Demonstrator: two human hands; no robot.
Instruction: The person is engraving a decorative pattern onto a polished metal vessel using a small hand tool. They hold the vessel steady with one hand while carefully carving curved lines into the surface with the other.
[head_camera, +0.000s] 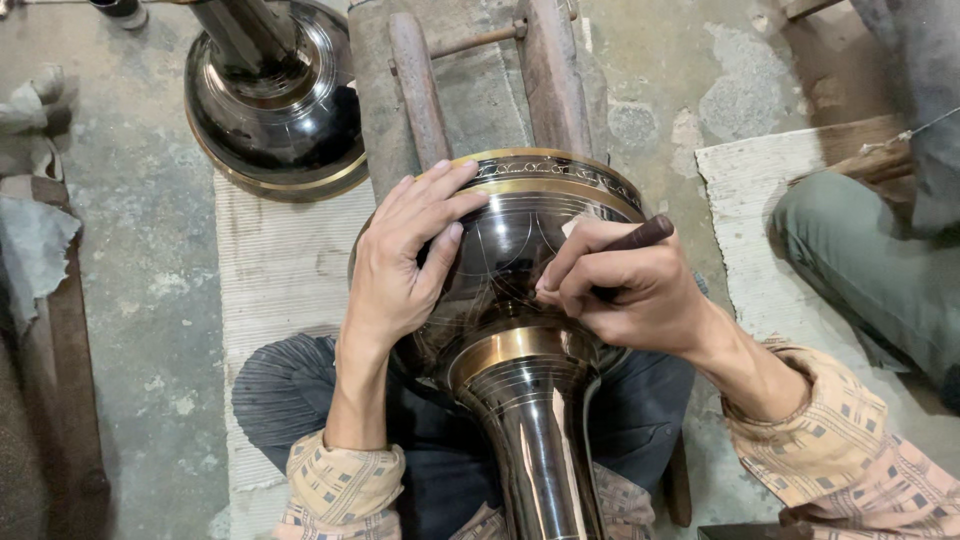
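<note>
The concrete floor (150, 300) is grey, rough and patchy, and it carries everything; a pale ribbed mat (280, 270) lies on it under and to the left of the large dark vase (510, 290), which is the landmark here; this vase is glossy black metal with brass bands, its round body resting across the person's lap and against two worn wooden bars (480, 80) just beyond it, its narrow polished neck running down toward the camera; fine engraved lines and a patterned brass rim show on its body; a second dark vase (280, 100) of the same polish and brass edging stands beyond and to the left of the landmark, well apart from it; to the right of the landmark sits another person's knee in grey-green trousers (870, 260) on a second pale mat (750, 200); far left of the landmark lie crumpled grey rags (35, 220); the left hand (400, 255) lies flat with fingers spread on the upper left of the vase body, pressing on it and hiding part of the rim; the right hand (630, 290) rests on the right of the body, fingers pressed together and pinching a slim dark engraving tool (640, 236), whose tip is hidden by the fingers against the metal.
</note>
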